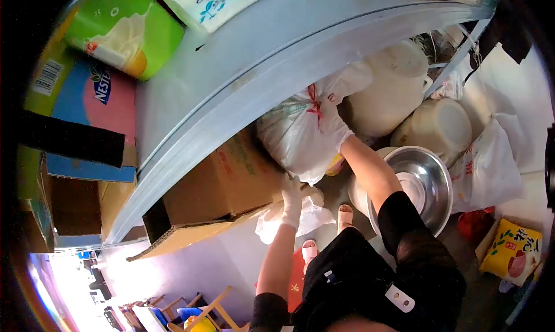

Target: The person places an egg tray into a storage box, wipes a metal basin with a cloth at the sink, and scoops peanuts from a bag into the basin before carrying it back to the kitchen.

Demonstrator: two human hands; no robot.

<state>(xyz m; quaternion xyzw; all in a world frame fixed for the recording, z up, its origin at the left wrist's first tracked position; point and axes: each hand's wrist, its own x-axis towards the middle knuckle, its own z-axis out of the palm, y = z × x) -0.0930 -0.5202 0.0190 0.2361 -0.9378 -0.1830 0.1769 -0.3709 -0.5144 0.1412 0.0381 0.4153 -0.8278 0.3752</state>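
Observation:
A full white plastic bag, its neck tied with red string, rests beside an open cardboard box under the shelf. My right hand, in a white glove, is closed on the bag's right side; its fingers blend into the white plastic. At the bag's lower edge, by the corner of the box, is my left hand, also white-gloved. It grips the bag there, with the fingertips partly hidden. Below the box hangs or lies another thin white plastic bag, close to my left wrist.
A grey metal shelf crosses above my hands, bearing Nestlé cartons and a tissue pack. To the right stand pale plastic buckets, a steel basin, a white bag and a yellow packet. Chairs stand lower left.

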